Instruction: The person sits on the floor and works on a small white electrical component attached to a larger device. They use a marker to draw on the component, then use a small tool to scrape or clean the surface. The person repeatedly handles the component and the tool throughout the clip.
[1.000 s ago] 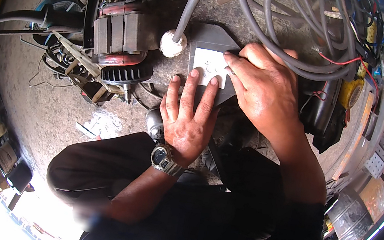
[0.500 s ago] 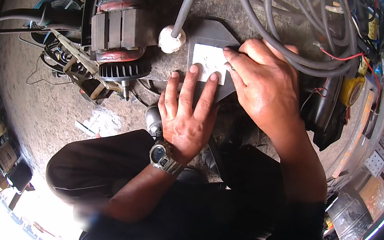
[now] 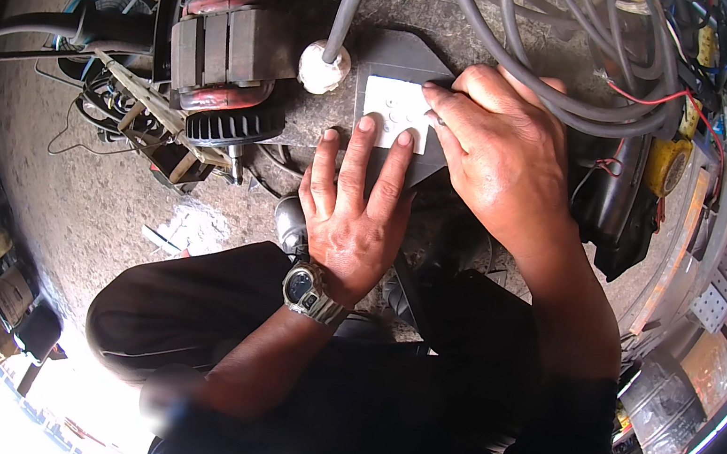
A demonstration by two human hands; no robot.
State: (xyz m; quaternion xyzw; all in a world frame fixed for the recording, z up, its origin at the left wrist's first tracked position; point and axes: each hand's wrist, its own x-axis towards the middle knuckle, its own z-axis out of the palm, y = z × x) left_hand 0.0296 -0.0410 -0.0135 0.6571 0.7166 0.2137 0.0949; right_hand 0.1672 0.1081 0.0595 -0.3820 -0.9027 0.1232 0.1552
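A small white square plate [image 3: 391,94] with several round holes or marks lies on a larger dark grey metal plate [image 3: 402,54] with angled corners. My left hand [image 3: 353,221], a watch on its wrist, is spread with its fingertips pressing the near edge of the white plate. At that plate's right edge, my right hand [image 3: 510,155] is closed in a pinch, thumb and forefinger together. Whatever those fingers hold is too small and covered to name. The dark plate's near part is covered by my hands.
A motor [image 3: 219,57] with red windings and a black fan stands left. Beside the plates is a whitish rounded plug [image 3: 323,69] on a thick cable. Grey cable coils [image 3: 580,119] hang over the far right, near a yellow tape measure [image 3: 668,168]. Tools line the right side.
The plates and both hands sit slightly higher in the picture, as do the motor and plug. The right fingertips remain at the white plate's right edge; the left hand keeps its press.
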